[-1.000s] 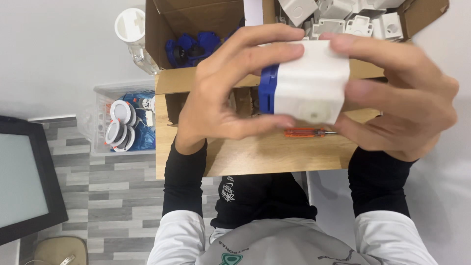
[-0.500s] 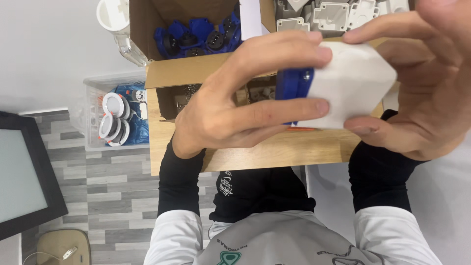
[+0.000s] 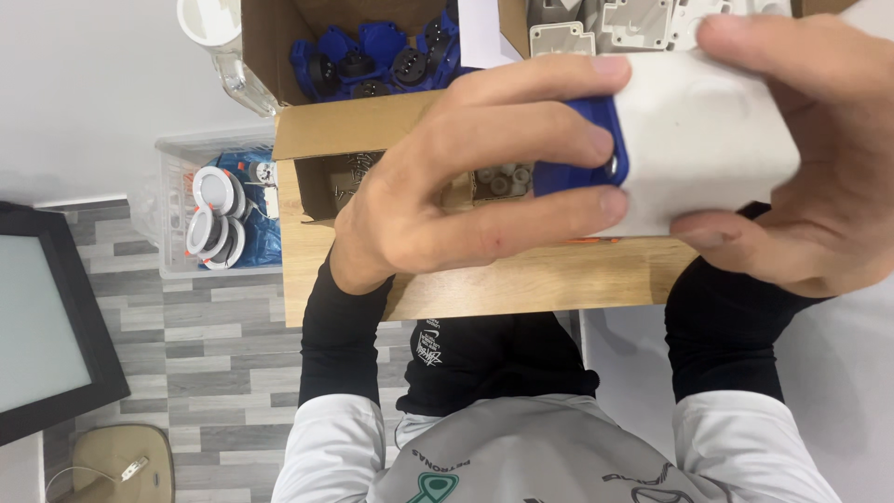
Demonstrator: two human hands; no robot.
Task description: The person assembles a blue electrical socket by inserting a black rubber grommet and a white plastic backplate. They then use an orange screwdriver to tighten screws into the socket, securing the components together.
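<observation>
White plastic fills the middle of the head view: a white box [image 3: 708,140] with a blue cap [image 3: 582,149] fitted on its end is held up close to the camera, above a wooden table [image 3: 521,284]. The left hand [image 3: 447,186] is closed around the blue end, its fingers [image 3: 521,126] wrapped across the cap and the thumb pressing the underside of the box. The right hand [image 3: 819,177] is closed on the other end of the white box, with fingers over the top edge and the thumb along the bottom. Both forearms wear black sleeves [image 3: 340,345] under a grey and white shirt. Behind the hands stands an open cardboard box [image 3: 363,126] whose left compartment holds a heap of blue parts [image 3: 372,56], while grey-white plastic housings [image 3: 633,23] lie in the compartment to the right. A clear plastic bin [image 3: 172,214] with round white fittings [image 3: 214,214] sits on the grey wood-look floor just left of the table. A dark-framed screen [image 3: 47,326] is at the far left edge.
</observation>
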